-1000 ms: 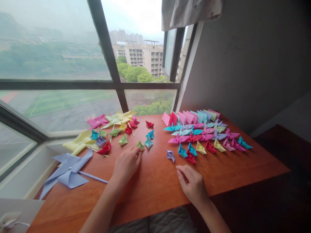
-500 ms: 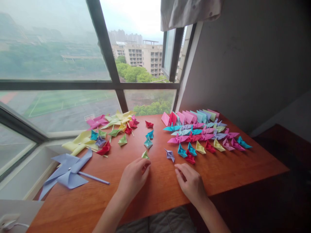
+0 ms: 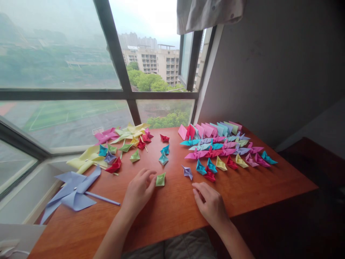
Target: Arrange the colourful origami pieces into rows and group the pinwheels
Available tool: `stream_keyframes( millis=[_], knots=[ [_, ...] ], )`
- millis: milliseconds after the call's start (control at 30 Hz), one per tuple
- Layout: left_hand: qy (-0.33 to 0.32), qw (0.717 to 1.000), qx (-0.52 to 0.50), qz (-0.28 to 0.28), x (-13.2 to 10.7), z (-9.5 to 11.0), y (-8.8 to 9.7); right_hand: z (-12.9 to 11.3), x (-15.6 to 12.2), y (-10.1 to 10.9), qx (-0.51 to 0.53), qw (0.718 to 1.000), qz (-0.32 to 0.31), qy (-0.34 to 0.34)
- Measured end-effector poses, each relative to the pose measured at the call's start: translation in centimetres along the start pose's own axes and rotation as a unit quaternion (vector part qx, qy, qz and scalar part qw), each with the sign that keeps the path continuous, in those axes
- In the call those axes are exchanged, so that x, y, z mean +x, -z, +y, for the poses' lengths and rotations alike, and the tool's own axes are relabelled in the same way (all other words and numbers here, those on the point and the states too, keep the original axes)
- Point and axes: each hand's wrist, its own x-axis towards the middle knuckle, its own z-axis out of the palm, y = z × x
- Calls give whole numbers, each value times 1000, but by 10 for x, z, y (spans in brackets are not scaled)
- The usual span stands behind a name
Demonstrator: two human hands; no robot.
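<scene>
A small green folded paper piece (image 3: 160,179) lies on the wooden table (image 3: 172,212), just right of my left hand's fingertips. My left hand (image 3: 138,192) rests on the table with its fingers apart and nothing in them. My right hand (image 3: 210,203) lies palm down on the table near a red paper piece (image 3: 209,176) and a purple one (image 3: 188,172); its fingers are loosely stretched and hold nothing.
Rows of coloured folded paper pieces (image 3: 223,145) cover the table's right half. At the left lie a blue paper pinwheel (image 3: 74,189), a yellow one (image 3: 86,158) and several small folded pieces (image 3: 126,145). Windows stand behind; a grey wall rises at the right.
My left hand pulled the green piece from the far group toward me, set it down on the table and let go. My right hand barely moved.
</scene>
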Motion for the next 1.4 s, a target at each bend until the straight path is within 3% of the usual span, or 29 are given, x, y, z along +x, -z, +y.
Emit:
stream_keyframes(
  millis=[300,633,933,1200,1400],
  knots=[
    [-40,995,-60,-65,-12,7,1,1,0,1,8,1000,-2,-17],
    [-96,987,-119,-53,-15,9,-6,1,0,1,4,1000,15,-11],
    [-154,975,-121,-102,-22,20,-18,-34,4,-6,35,997,-64,34],
    [-176,980,-48,-76,-24,20,-14,-44,8,-8,30,995,-71,60],
    [-160,986,4,-38,-25,9,-17,-39,-2,-1,80,996,5,42]
  ],
)
